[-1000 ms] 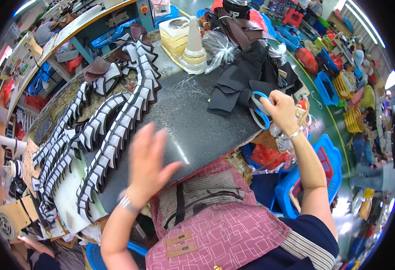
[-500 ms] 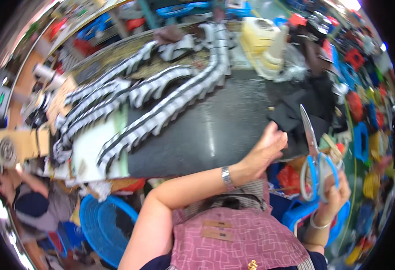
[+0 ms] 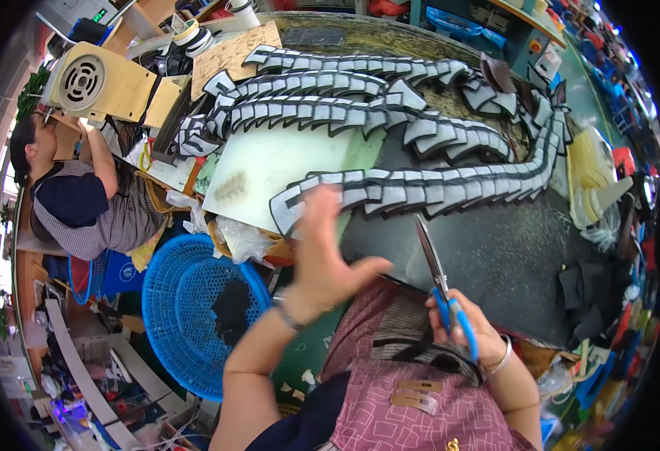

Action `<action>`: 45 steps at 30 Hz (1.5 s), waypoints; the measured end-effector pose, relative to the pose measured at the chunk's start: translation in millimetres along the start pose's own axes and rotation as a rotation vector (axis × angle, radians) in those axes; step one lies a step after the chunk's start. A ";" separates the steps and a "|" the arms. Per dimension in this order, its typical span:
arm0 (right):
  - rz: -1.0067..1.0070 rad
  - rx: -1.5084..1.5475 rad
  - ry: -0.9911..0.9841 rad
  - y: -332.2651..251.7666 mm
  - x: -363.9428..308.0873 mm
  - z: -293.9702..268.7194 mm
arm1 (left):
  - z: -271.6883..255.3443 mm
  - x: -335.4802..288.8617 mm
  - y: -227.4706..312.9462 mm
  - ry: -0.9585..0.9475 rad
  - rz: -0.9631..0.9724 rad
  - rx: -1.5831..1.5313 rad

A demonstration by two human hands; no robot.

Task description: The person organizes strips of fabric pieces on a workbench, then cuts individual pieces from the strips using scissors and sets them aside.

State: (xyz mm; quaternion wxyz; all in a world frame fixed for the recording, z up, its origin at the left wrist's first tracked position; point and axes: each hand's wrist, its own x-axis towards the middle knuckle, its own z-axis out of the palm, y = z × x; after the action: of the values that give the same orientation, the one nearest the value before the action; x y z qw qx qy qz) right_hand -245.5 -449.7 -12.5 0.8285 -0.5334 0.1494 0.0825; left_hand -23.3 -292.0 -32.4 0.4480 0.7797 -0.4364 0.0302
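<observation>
Both hands are up: my left hand (image 3: pixel 322 259) spread wide and empty above the bench (image 3: pixel 495 248), my right hand (image 3: pixel 469 331) gripping blue-handled scissors (image 3: pixel 439 282), blades up. I judge I'm between cuts; next comes picking a piece from the overlapping grey rows (image 3: pixel 420 188). Blue basket (image 3: pixel 187 316) sits below, a co-worker (image 3: pixel 82 195) left.

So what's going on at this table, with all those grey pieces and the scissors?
A person sits at a dark worktable covered with long rows of overlapping grey and white cut pieces. Their right hand holds blue-handled scissors, blades shut and pointing up over the table. Their left hand is raised, open and empty, near the end of the closest row. A blue basket stands on the floor to their left, and another person works beyond it.
</observation>
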 end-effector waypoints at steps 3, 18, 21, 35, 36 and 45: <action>-0.003 0.118 -0.242 0.1 40.6 15.1 | -48.6 10.1 -75.8 -0.099 0.031 0.429; 0.419 -0.203 -0.229 -15.3 140.8 55.3 | -89.1 1.1 -96.1 -0.351 -0.047 0.077; 0.435 -0.159 -0.270 -14.5 139.8 55.1 | -91.1 -0.6 -93.8 -0.354 -0.079 0.069; 0.369 -0.116 -0.168 -3.5 108.8 40.6 | -67.4 17.0 -98.2 -0.234 0.085 0.144; 0.423 -0.127 -0.187 -4.7 106.9 35.9 | -63.2 22.5 -99.5 -0.274 0.140 0.090; 0.374 -0.022 -0.165 -5.5 130.4 42.6 | -52.9 12.6 -95.5 -0.344 0.149 0.040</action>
State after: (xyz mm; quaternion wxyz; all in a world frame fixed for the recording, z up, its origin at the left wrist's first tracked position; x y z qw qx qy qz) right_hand -114.3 -416.3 -35.0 0.8023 -0.4969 0.1764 0.2800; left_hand 70.2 -241.1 -59.5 0.3479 0.7476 -0.5624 -0.0617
